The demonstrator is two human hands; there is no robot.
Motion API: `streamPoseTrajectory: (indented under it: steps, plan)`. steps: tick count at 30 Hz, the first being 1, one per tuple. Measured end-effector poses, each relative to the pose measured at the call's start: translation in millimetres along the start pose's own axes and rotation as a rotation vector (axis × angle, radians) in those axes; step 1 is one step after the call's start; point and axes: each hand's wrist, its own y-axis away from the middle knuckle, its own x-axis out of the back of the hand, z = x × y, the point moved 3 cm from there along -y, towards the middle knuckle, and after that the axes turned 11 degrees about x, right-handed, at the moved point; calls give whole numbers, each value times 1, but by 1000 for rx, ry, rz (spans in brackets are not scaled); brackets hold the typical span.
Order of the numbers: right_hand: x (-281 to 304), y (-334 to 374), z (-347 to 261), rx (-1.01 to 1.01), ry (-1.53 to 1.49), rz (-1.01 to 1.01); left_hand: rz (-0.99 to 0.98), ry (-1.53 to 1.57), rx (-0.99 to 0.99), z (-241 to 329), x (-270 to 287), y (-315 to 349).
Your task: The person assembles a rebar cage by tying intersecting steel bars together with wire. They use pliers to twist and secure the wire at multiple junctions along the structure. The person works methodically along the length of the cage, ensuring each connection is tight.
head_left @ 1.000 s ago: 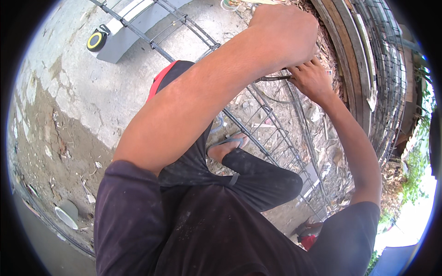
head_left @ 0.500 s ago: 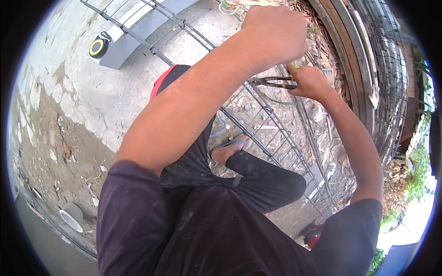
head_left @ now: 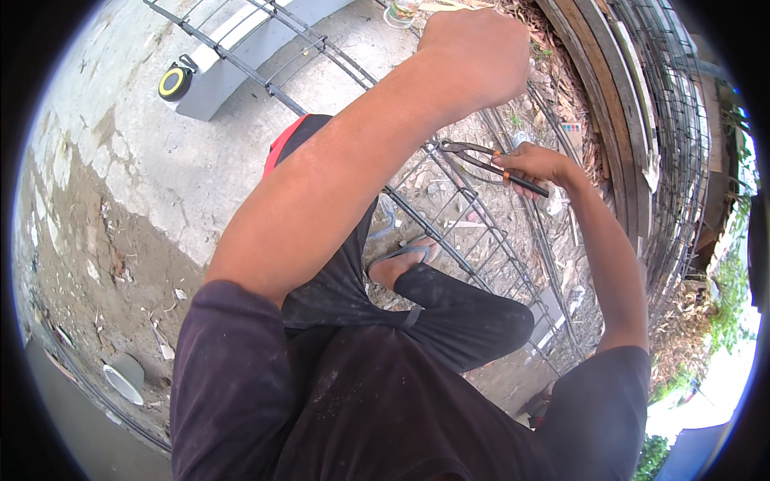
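My right hand (head_left: 536, 167) is closed on a pair of pincers (head_left: 481, 159) with dark handles and orange bands. The pincers' jaws are at a bar of the steel rebar cage (head_left: 457, 186), close to my left forearm; whether they grip a wire there cannot be made out. Farther up, my left hand (head_left: 479, 62) is curled into a fist with its back toward me. Its fingertips are hidden, and so is anything inside them. The cage runs diagonally from upper left to lower right, passing under my left forearm.
A black and yellow round tape measure (head_left: 175, 82) rests by the end of a grey block (head_left: 212, 92). Wooden planks (head_left: 613, 104) and stacked wire mesh (head_left: 678, 120) stand at the right. A pale bucket (head_left: 126, 378) lies at lower left. My sandalled foot (head_left: 401, 263) is beside the cage.
My right hand has moved a little down, and the pincers have swung so their handles slope down to the right, spread somewhat wider. My left hand has barely shifted.
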Motion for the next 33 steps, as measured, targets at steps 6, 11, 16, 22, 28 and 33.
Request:
streamPoseTrajectory:
  steps: [6,11,16,22,28,33]
  plan:
    - [-38,43,4,275,-512,24,132,118,-110,-13,15,-4]
    - [-93,88,-25,542,-888,273,-63,564,-439,15,-2,17]
    - [-156,107,-46,704,-1179,323,-353,351,-672,49,-21,52]
    - [-217,116,-41,645,-1369,417,-610,551,-815,69,-26,88]
    - [-262,112,-22,614,-1624,464,-1072,544,-626,85,-53,111]
    - [-294,116,-18,749,-1067,502,-743,1273,-3,82,-51,65]
